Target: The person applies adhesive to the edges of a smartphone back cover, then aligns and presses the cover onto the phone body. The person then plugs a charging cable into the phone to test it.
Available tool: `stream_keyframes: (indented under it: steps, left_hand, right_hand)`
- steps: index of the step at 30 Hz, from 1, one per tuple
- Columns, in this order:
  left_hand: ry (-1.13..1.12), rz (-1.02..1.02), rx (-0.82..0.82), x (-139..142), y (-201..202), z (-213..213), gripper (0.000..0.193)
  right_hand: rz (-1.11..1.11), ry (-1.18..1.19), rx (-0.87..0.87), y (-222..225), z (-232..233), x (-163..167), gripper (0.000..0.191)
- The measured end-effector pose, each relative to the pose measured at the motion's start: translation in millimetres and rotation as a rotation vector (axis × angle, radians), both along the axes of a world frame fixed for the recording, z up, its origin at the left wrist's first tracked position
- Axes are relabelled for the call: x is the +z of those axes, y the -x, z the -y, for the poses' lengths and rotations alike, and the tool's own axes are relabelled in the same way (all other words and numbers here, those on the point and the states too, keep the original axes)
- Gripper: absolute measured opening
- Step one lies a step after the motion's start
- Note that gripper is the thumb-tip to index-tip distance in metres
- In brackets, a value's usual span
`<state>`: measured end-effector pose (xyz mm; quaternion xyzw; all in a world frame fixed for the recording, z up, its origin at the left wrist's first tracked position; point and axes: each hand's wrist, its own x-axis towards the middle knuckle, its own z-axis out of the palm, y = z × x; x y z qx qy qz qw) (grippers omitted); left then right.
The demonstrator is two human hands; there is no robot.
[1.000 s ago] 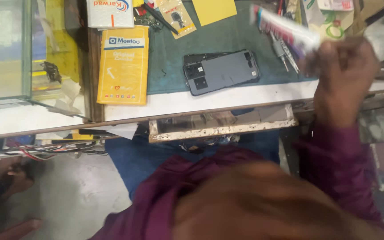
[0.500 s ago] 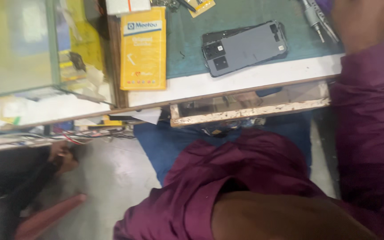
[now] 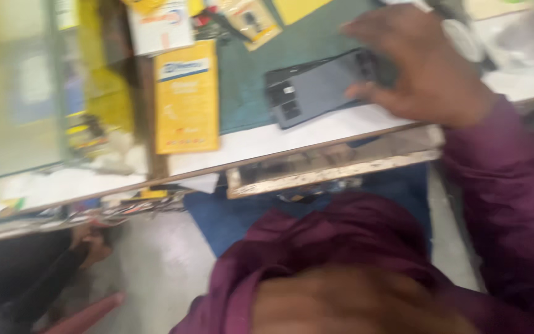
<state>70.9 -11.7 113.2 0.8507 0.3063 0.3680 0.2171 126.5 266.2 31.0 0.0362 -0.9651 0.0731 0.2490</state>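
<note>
A dark grey phone [image 3: 313,86] lies back-up on a green mat [image 3: 245,93] near the counter's front edge. My right hand [image 3: 424,68], in a maroon sleeve, hovers over the phone's right end with fingers spread and curved. Its thumb touches the phone's near edge. Nothing else is in that hand. A blurred brown shape [image 3: 353,303] close to the camera at the bottom may be my left hand or arm. Its fingers do not show.
A yellow flat box [image 3: 186,105] lies left of the mat, with small packets behind it. A glass case [image 3: 20,93] stands at the far left. A shallow drawer [image 3: 335,164] juts out under the counter. Another person's hand [image 3: 91,241] in a dark sleeve is at lower left.
My right hand was raised with a long packet, went out of frame, and has come down empty onto the phone's right end. The view has swung about.
</note>
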Motion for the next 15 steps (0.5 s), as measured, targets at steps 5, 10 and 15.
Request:
stream_keyframes:
  steps: [5, 10, 15]
  left_hand:
    - [0.113, 0.214, 0.249, -15.0, 26.7, 15.9, 0.013]
    - [0.212, 0.262, 0.625, -36.2, 37.0, 28.1, 0.008]
    - [0.221, 0.283, 0.910, -54.9, 50.5, 31.7, 0.011]
  right_hand:
    - [0.316, 0.092, 0.065, 19.0, 18.7, 35.7, 0.104]
    - [0.466, 0.131, 0.074, 32.6, 15.4, 43.5, 0.117]
    - [0.498, 0.180, 0.055, 37.6, 4.3, 38.0, 0.120]
